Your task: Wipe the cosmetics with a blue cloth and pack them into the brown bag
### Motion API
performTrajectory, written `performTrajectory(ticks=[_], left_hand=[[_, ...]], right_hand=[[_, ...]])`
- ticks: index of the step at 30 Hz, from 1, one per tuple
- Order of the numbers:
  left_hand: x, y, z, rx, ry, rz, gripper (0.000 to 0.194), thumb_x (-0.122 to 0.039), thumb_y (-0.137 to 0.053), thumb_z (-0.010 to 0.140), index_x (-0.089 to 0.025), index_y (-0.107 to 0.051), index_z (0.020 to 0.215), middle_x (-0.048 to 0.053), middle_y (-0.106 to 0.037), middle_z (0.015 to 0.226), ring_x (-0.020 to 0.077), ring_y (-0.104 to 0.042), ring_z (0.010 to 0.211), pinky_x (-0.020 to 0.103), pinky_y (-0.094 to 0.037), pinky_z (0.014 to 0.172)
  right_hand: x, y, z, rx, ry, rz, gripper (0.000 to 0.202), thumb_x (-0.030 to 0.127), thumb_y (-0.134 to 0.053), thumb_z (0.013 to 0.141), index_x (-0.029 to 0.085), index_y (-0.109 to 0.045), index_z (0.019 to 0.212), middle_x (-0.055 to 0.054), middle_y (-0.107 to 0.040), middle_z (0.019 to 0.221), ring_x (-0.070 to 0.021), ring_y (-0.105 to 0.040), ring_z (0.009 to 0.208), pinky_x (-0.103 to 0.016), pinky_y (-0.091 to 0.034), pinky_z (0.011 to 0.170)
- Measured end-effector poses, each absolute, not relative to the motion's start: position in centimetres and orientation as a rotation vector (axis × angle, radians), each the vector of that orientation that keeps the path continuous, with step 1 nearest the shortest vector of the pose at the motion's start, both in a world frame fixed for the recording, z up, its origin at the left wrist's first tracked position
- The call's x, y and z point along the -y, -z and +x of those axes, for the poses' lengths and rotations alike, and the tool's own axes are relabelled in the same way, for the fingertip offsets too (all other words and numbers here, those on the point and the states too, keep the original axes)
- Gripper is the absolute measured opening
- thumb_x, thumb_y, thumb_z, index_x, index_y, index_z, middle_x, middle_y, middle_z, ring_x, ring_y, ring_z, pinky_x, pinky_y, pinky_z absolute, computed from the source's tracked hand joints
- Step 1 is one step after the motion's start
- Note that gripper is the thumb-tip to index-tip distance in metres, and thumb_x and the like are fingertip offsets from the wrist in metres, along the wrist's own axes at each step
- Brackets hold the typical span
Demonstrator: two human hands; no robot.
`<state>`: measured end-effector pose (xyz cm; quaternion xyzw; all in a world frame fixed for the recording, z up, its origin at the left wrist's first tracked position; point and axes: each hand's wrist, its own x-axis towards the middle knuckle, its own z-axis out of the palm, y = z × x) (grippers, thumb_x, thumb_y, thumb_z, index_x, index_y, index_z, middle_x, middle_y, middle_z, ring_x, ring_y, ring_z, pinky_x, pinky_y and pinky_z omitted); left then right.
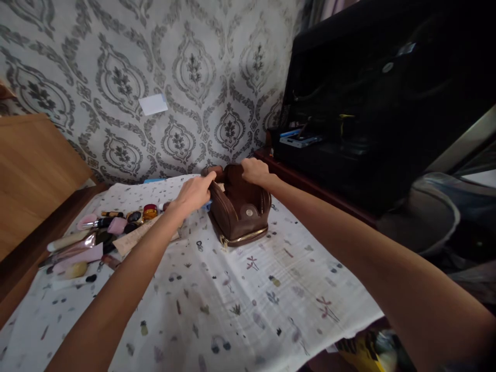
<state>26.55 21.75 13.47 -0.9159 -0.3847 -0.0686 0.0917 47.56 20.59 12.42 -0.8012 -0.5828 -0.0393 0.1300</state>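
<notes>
A brown makeup bag [242,227] stands open-topped on the printed white cloth [232,310], its gold zipper running along the lower front. Inside the front wall a round metal snap shows on a flap. My left hand [196,191] is closed on the bag's left upper edge. My right hand [256,170] grips the right upper edge toward the back. Between them the bag's mouth is spread apart; the fingertips are partly hidden. Left of my left forearm lies a pile of cosmetics, with a yellow-tipped brush [75,270], a pink sponge [117,226] and a red-lidded jar [150,211].
Patterned wallpaper rises behind the table, with a white paper [153,104] on it. A wooden panel [39,170] borders the left side. To the right stands a large glossy black screen [372,113]. Bags and a yellow package [358,354] sit below the cloth's right edge.
</notes>
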Motion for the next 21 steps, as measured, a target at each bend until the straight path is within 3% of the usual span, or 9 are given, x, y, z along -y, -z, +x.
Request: performTrajectory(ticks=[12, 16, 21], left_hand=[[-20.7, -13.4, 24.0, 1.229, 0.334, -2.709, 0.038, -0.013, -0.048, 0.083, -0.024, -0.057, 0.118, 0.008, -0.070, 0.089, 0.0283, -0.068, 0.088, 0.032, -0.046, 0.074], [-20.4, -12.6, 23.6, 1.224, 0.326, -2.727, 0.043, -0.013, -0.046, 0.085, -0.025, -0.054, 0.126, 0.007, -0.070, 0.089, 0.0270, -0.068, 0.083, 0.032, -0.046, 0.072], [-19.6, -10.5, 22.4, 1.285, 0.592, -2.718, 0.058, -0.015, -0.047, 0.089, -0.024, -0.037, 0.145, 0.004, -0.070, 0.091, 0.0230, -0.069, 0.081, 0.030, -0.046, 0.074]], right_hand=[[-18.7, -12.9, 45.6, 1.743, 0.126, -2.314, 0.038, 0.012, -0.054, 0.087, 0.017, -0.066, 0.123, -0.016, -0.067, 0.123, -0.0309, -0.063, 0.115, -0.037, -0.053, 0.092], [-18.0, -12.7, 44.7, 1.756, 0.133, -2.313, 0.036, 0.010, -0.051, 0.087, 0.013, -0.066, 0.120, -0.020, -0.067, 0.120, -0.0325, -0.065, 0.112, -0.040, -0.053, 0.090], [-17.3, -13.2, 42.0, 1.867, 0.209, -2.119, 0.039, 0.013, -0.039, 0.097, 0.011, -0.059, 0.130, -0.022, -0.055, 0.139, -0.0312, -0.047, 0.134, -0.043, -0.041, 0.108]])
